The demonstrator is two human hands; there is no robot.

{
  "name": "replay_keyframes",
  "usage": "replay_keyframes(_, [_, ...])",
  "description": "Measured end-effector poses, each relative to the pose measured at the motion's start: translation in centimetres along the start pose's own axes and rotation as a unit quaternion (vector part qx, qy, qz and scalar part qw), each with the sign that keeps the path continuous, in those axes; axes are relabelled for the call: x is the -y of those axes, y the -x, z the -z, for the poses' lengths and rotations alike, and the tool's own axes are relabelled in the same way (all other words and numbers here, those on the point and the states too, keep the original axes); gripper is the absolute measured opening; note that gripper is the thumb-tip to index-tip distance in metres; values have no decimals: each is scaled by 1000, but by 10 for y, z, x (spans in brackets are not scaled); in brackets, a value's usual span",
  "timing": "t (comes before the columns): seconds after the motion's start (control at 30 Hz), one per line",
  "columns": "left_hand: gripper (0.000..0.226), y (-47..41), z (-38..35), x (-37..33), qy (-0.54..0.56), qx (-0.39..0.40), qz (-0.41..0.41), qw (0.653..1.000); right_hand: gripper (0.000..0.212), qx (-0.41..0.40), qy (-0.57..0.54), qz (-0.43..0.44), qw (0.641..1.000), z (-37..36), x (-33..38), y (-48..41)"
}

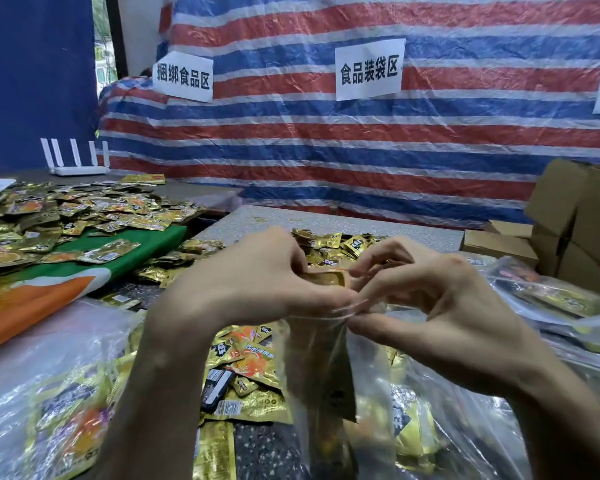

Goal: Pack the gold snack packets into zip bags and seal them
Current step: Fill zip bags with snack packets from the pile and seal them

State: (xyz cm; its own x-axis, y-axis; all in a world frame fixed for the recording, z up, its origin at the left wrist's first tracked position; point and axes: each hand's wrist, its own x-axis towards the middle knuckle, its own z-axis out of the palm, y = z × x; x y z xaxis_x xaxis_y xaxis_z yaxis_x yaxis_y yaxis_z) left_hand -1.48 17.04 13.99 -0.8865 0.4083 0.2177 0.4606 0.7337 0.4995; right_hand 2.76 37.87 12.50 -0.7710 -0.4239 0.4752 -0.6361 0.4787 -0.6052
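Note:
A clear zip bag [321, 368] hangs upright in the middle of the head view, with gold snack packets showing dimly through it. My left hand [257, 282] pinches the bag's top edge from the left and holds a gold packet [328, 278] at the mouth. My right hand [430, 299] pinches the same top edge from the right, fingers curled. Under the bag lie loose gold packets [246, 362] on the speckled table [361, 223]. More packets [333, 244] are heaped just behind my hands.
A big pile of gold packets [66, 216] covers a green and orange cloth [94, 268] at left. Filled clear bags lie at lower left [49, 393] and at right [551, 299]. Cardboard boxes [575, 216] stack at far right. A white router [78, 161] stands behind.

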Motion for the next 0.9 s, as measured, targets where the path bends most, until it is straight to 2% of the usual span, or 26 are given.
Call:
replay_keyframes(0.07, [83, -6, -4, 0, -13, 45, 0, 999, 4, 0, -10, 1, 1000, 1, 0, 0])
replay_keyframes(0.17, [95, -12, 1, 12, 40, 45, 37, 998, 12, 5, -31, -11, 999, 4, -1, 0])
replay_keyframes(0.3, [68, -10, 15, 46, 22, 35, -26, 999, 32, -10, -98, 7, 995, 1, -4, -2])
replay_keyframes(0.37, [56, -10, 18, 61, 27, 62, -31, 997, 30, -48, -169, 44, 983, 3, -6, -1])
replay_keyframes(0.43, [41, -13, 17, 70, 50, 114, -25, 992, 20, -53, -186, 48, 980, 9, -6, 0])
replay_keyframes(0.5, [20, -20, 9, 77, 58, 170, -30, 983, 12, -29, -112, 0, 993, 14, -11, 0])
replay_keyframes(0.57, [12, -32, -3, 80, 47, 199, -6, 979, 19, 18, 15, -95, 995, 11, -23, -2])
replay_keyframes(0.67, [14, -59, -33, 91, -4, 166, 81, 983, 40, 87, 123, -243, 958, -10, -47, -11])
replay_keyframes(0.73, [24, -74, -55, 101, -32, 142, 138, 980, 55, 108, 162, -298, 935, -28, -65, -15])
replay_keyframes(0.8, [28, -83, -74, 110, -20, 146, 183, 972, 66, 106, 180, -318, 925, -44, -82, -16])
replay_keyframes(0.83, [28, -84, -82, 115, 1, 152, 194, 969, 67, 98, 176, -321, 925, -50, -88, -16])
replay_keyframes(0.9, [25, -86, -88, 124, 70, 159, 190, 966, 55, 71, 148, -326, 931, -54, -96, -17])
